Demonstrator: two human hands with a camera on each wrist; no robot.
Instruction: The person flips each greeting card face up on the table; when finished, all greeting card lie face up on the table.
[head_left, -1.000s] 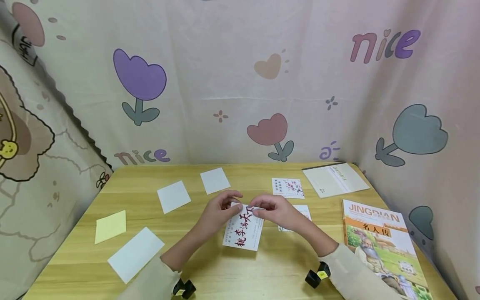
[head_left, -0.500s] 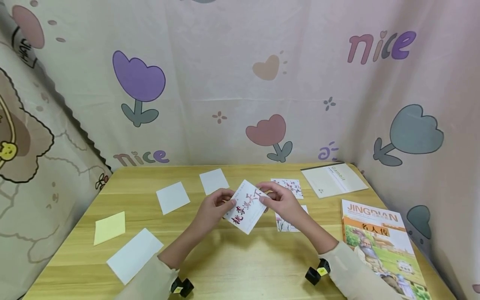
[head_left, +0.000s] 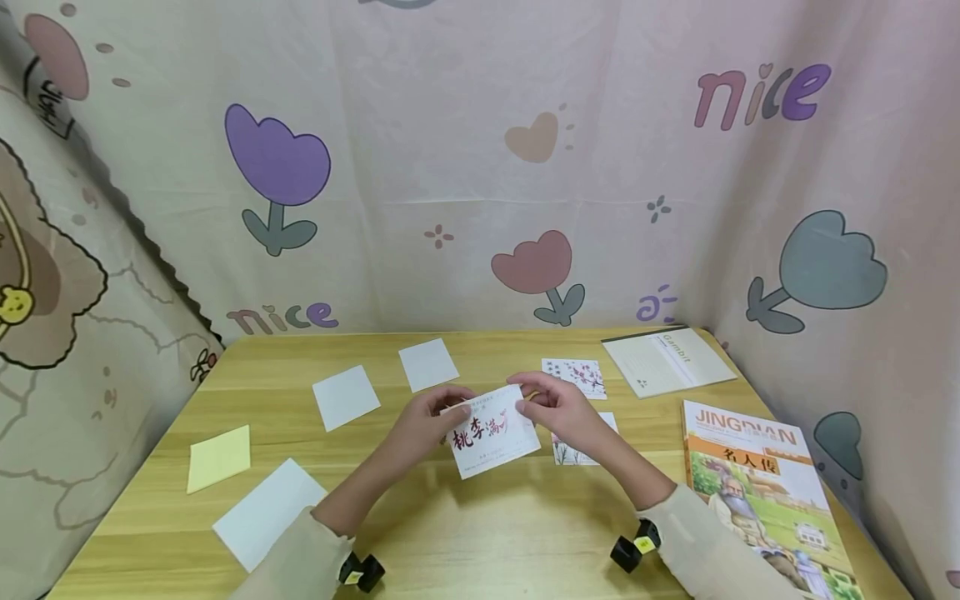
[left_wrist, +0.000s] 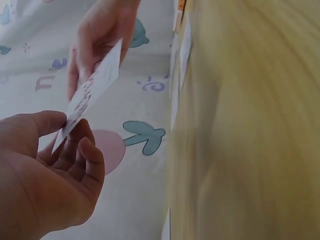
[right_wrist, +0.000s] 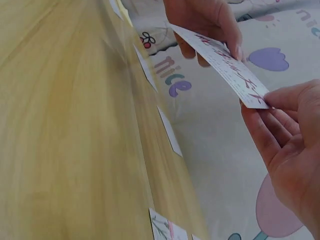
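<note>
Both hands hold one white card (head_left: 491, 433) with red brush lettering above the middle of the wooden table (head_left: 480, 533). My left hand (head_left: 427, 425) pinches its left edge, thumb on top. My right hand (head_left: 558, 410) pinches its right edge. The left wrist view shows the card (left_wrist: 90, 95) edge-on between the left thumb and fingers, with the right hand behind. The right wrist view shows the card (right_wrist: 222, 62) stretched between the two hands, lifted off the table.
Several blank white cards (head_left: 345, 397) and a pale yellow one (head_left: 218, 457) lie on the left half. Two flower-printed cards (head_left: 576, 375) lie right of the hands. A notebook (head_left: 667, 360) and a picture book (head_left: 765, 492) lie at the right. Patterned cloth walls the table.
The card was lifted off the table, tilted up between both hands, and now is turned flatter and lower, with its lettering facing me.
</note>
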